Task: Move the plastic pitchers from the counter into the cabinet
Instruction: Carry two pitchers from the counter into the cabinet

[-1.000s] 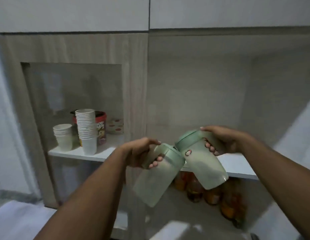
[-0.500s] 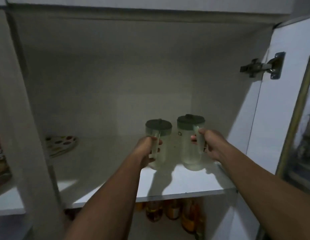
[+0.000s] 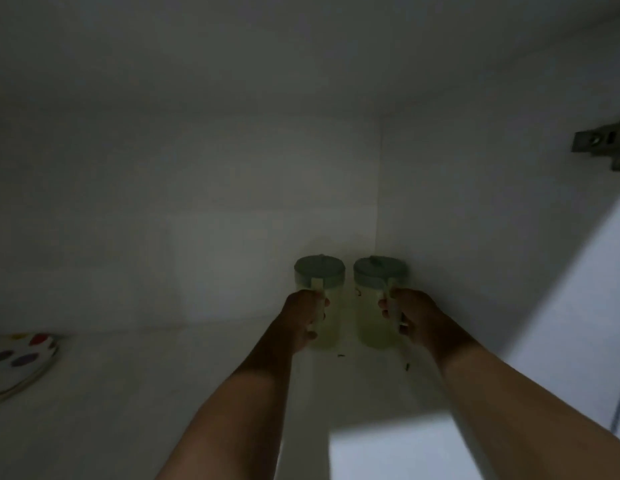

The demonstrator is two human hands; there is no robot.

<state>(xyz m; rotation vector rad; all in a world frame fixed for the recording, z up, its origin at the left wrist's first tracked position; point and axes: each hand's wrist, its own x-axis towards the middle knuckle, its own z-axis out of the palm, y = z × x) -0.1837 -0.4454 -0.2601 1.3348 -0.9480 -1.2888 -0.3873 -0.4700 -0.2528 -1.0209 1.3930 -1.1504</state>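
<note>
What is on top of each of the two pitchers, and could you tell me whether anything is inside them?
Each pitcher, left and right, carries a green lid. The cloudy walls and dim light hide any contents. Each hand covers a handle.

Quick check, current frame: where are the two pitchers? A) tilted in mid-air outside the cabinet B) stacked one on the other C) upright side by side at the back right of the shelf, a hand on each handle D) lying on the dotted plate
C: the left pitcher and right pitcher stand upright side by side near the cabinet's back right corner, left hand and right hand each closed on a handle.
</note>
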